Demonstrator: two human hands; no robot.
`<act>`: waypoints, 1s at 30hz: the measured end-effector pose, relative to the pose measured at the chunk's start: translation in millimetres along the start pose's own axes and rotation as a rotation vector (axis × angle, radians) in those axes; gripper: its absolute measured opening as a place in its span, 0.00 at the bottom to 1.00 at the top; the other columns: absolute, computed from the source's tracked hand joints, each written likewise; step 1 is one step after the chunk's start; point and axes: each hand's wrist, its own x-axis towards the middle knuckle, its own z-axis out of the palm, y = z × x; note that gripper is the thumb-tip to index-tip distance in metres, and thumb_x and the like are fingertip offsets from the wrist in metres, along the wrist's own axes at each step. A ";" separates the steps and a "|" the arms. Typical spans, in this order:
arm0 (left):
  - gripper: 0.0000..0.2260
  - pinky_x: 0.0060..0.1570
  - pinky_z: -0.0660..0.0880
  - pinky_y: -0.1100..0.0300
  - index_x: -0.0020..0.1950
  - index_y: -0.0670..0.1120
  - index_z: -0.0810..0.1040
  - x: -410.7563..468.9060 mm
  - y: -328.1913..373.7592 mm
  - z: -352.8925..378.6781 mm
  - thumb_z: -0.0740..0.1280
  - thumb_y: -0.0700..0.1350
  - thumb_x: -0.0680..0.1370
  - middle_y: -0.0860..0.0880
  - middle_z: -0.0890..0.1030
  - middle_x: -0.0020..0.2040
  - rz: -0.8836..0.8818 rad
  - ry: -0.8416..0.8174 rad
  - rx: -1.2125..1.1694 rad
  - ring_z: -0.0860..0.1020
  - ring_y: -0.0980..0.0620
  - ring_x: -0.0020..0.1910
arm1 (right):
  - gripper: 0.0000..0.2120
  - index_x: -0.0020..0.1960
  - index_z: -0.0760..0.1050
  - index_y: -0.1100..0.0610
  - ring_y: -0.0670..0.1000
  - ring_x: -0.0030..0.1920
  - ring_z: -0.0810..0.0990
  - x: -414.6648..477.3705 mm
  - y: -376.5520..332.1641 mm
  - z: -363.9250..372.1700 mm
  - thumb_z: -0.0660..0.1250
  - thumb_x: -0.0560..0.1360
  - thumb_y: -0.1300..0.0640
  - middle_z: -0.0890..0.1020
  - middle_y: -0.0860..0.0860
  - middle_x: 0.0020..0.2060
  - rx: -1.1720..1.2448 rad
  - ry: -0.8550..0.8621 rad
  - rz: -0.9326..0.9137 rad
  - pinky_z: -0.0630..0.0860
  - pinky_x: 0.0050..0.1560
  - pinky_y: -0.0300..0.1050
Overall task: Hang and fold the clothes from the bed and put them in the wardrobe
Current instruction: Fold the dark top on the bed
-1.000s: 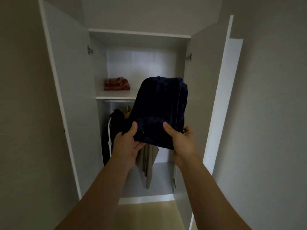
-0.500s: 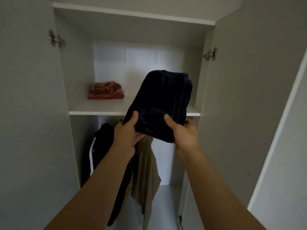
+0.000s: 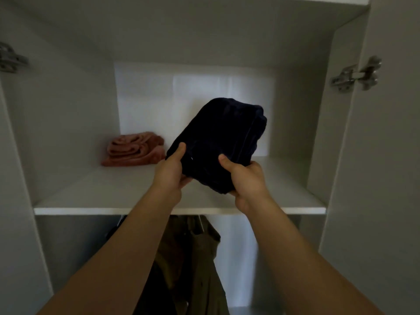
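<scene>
the left hand (image 3: 170, 176) and right hand (image 3: 246, 178) each grip the near edge of a folded navy garment (image 3: 218, 142), held tilted over the wardrobe shelf (image 3: 91, 196), right of a folded pink garment (image 3: 134, 149). this looks like the shelving step; next, lower it flat, then let go.

Nothing readable is showing: no lettering, label, brand or number is appearing on the dark folded garment (image 3: 218, 137), the pink folded cloth (image 3: 134, 148) or the wardrobe (image 3: 68, 110) panels.
</scene>
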 end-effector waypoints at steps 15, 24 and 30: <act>0.32 0.60 0.78 0.46 0.63 0.53 0.81 178.9 34.4 7.3 0.74 0.71 0.66 0.48 0.85 0.58 -0.090 -0.130 0.092 0.83 0.45 0.56 | 0.42 0.73 0.66 0.56 0.55 0.59 0.81 194.5 52.6 123.1 0.79 0.64 0.50 0.80 0.53 0.61 0.196 -0.018 0.026 0.79 0.62 0.57; 0.38 0.54 0.77 0.32 0.66 0.49 0.79 287.4 117.5 -88.1 0.80 0.63 0.59 0.40 0.84 0.58 0.096 0.144 -0.069 0.83 0.34 0.53 | 0.42 0.72 0.70 0.53 0.55 0.57 0.82 262.3 49.2 251.7 0.80 0.63 0.45 0.81 0.52 0.60 0.138 -0.253 -0.024 0.83 0.54 0.58; 0.38 0.48 0.81 0.35 0.66 0.43 0.73 333.9 137.2 -139.8 0.78 0.63 0.65 0.42 0.81 0.59 0.146 0.478 -0.038 0.83 0.38 0.51 | 0.41 0.72 0.68 0.50 0.54 0.57 0.82 299.3 73.5 317.5 0.75 0.65 0.35 0.80 0.50 0.61 -0.065 -0.317 -0.044 0.82 0.55 0.59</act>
